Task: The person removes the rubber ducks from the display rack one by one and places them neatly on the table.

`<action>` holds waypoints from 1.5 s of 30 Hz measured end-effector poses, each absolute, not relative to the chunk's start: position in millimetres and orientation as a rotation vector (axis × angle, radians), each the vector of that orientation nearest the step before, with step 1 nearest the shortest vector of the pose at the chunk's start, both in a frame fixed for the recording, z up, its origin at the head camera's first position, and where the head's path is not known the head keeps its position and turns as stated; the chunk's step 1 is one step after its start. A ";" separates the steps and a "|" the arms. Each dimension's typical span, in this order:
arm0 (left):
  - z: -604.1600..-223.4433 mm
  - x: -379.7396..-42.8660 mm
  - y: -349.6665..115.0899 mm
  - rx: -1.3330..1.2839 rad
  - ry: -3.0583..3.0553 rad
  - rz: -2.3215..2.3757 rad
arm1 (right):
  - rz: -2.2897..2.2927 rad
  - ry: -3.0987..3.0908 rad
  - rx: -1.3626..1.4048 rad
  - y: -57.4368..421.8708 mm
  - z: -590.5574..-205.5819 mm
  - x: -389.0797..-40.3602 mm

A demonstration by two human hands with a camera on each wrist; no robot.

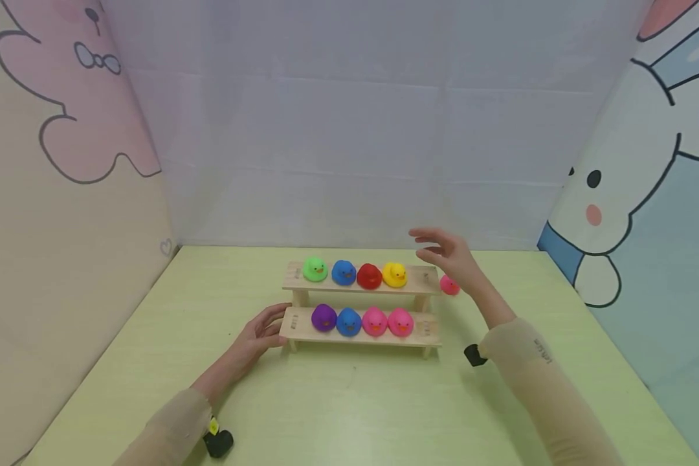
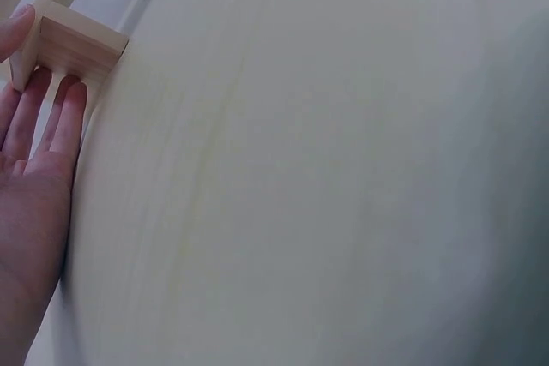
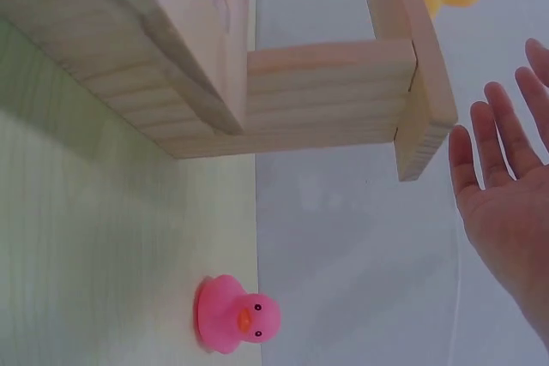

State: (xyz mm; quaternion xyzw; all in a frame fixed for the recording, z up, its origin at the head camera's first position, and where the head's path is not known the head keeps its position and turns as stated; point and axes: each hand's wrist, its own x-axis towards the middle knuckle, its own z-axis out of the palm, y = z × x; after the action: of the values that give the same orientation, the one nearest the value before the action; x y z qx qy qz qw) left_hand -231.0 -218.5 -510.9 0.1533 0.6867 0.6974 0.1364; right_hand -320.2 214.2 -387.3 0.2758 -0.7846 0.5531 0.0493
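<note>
A two-step wooden display stand (image 1: 361, 333) carries small rubber ducks. On its upper step sit a green duck (image 1: 315, 269), a blue duck (image 1: 344, 273), a red duck (image 1: 369, 277) and a yellow duck (image 1: 395, 275). Along the lower step are a purple duck (image 1: 324, 318), another blue duck (image 1: 349, 322) and two pink ducks (image 1: 375, 321). My left hand (image 1: 262, 333) holds the lower step's left end (image 2: 81, 36) between thumb and fingers. Raised beyond the upper step's right end, my right hand (image 1: 445, 252) has loosely extended fingers and holds nothing.
One more pink duck (image 3: 232, 315) is on the table (image 1: 239, 278), just right of the stand and below my right forearm. A pale curtain (image 1: 349, 162) hangs behind the table. Printed cloth walls (image 1: 646, 226) flank both sides.
</note>
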 end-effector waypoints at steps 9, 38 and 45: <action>-507.2 -230.8 -215.9 0.414 2.040 1.957 | 1.743 -2.498 0.903 202.7 -396.2 -313.0; -509.5 -232.1 -216.0 0.397 2.085 1.924 | 1.613 -2.675 0.981 196.9 -404.0 -304.8; -509.9 -231.7 -216.2 0.388 2.089 1.920 | 1.612 -2.687 0.982 197.0 -403.4 -305.1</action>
State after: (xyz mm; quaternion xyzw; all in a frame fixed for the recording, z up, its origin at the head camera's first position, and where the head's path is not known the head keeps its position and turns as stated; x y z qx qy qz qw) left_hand -231.7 -216.2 -509.9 0.1341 0.7225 0.6640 0.1386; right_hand -305.1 197.0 -403.4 0.2982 -0.8162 0.4897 -0.0710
